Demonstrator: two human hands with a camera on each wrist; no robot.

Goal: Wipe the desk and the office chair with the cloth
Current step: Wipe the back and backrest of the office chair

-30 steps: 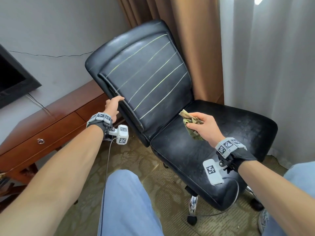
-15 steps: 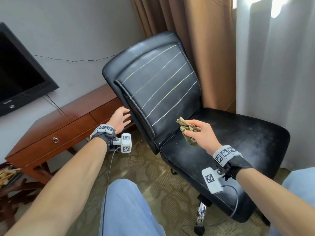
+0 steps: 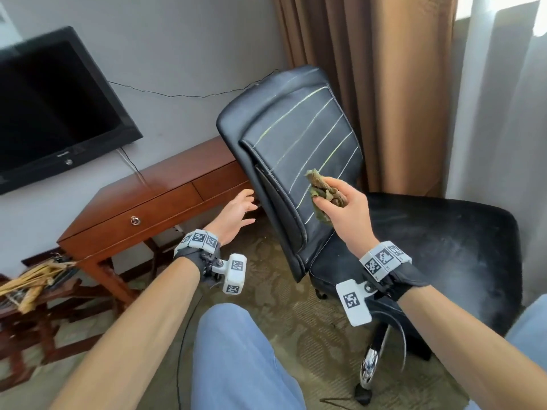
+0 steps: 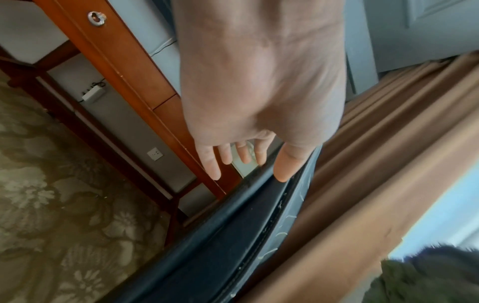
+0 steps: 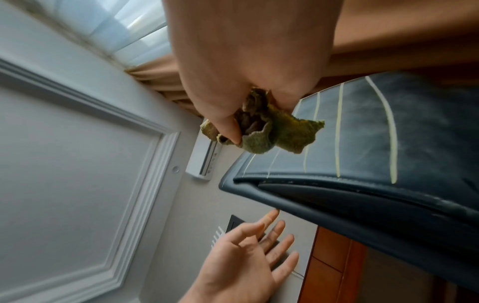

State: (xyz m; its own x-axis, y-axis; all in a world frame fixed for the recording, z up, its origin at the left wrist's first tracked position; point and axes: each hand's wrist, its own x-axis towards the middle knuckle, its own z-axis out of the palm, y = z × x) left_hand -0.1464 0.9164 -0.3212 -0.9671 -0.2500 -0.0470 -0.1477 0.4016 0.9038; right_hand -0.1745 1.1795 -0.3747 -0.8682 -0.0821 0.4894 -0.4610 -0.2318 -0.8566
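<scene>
A black office chair (image 3: 296, 161) stands right of centre, its backrest crossed by pale stitched lines and its seat (image 3: 444, 250) dusty. My right hand (image 3: 340, 202) grips a crumpled green cloth (image 3: 321, 186), raised in front of the lower backrest; the same cloth (image 5: 272, 131) bunches under my fingers in the right wrist view. My left hand (image 3: 239, 208) hovers with spread fingers just left of the backrest's edge (image 4: 259, 215), holding nothing. The reddish wooden desk (image 3: 154, 199) with a drawer knob stands at the left.
A black television (image 3: 56, 108) hangs on the wall above the desk. Brown curtains (image 3: 370, 69) and white sheers hang behind the chair. A low wooden stand (image 3: 32, 291) with straw-like bundles sits at far left. Patterned carpet (image 3: 266, 291) covers the floor, and my knee (image 3: 233, 350) is below.
My left hand let go of the backrest's edge and now hovers beside it. My right hand lifted the cloth from above the seat up to the lower backrest. The chair has turned.
</scene>
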